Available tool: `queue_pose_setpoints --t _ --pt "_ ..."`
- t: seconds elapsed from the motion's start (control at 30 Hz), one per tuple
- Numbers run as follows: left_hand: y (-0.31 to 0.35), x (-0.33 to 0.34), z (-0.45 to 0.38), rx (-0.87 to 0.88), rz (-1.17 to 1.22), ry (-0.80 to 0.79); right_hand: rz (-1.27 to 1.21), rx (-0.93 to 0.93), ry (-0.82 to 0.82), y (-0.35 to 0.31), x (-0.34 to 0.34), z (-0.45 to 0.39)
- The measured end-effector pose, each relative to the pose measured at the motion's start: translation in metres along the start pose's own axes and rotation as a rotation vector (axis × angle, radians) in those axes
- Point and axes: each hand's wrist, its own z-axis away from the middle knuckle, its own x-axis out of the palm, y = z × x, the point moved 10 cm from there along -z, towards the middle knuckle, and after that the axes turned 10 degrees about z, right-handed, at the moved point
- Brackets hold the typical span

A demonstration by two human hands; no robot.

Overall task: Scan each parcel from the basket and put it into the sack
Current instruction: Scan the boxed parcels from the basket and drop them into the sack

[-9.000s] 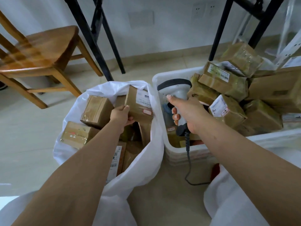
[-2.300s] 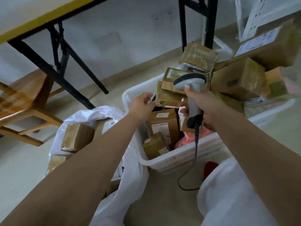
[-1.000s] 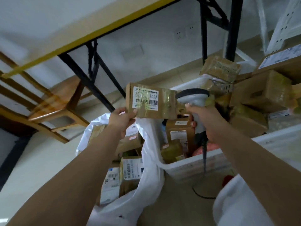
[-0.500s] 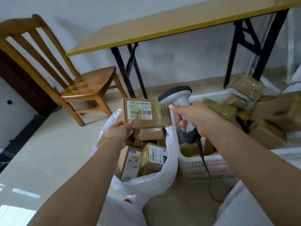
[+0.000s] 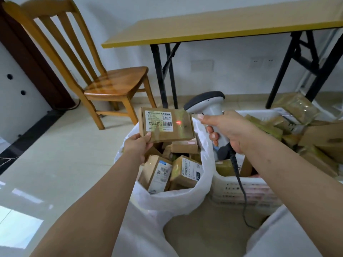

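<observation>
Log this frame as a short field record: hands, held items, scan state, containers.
left hand: holds brown parcel by its lower left corner, above the sack
right hand: grips barcode scanner, aimed at the parcel
scan state: red laser spot on the box, just right of the label barcode
sack: white, open, holds several parcels
basket: white, right of the sack, parcels piled inside

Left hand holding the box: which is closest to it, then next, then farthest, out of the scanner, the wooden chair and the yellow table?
Measured from the left hand in the head view:
1. Scanner, just to its right, gripped by the right hand and shining a red dot on the held box.
2. Wooden chair, behind it and to the left.
3. Yellow table, farthest back, by the wall.
</observation>
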Motion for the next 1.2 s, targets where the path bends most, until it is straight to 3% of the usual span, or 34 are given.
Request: queue_pose_setpoints --t 0.93,1.2 --pt "-0.004 -0.039 -0.015 0.034 -0.021 0.116 -0.044 0.065 -0.036 0.015 0.019 -0.012" --pt "0.009 -0.064 -0.020 0.170 -0.097 0.310 -0.074 0.100 -0.040 0.025 0.024 -0.024"
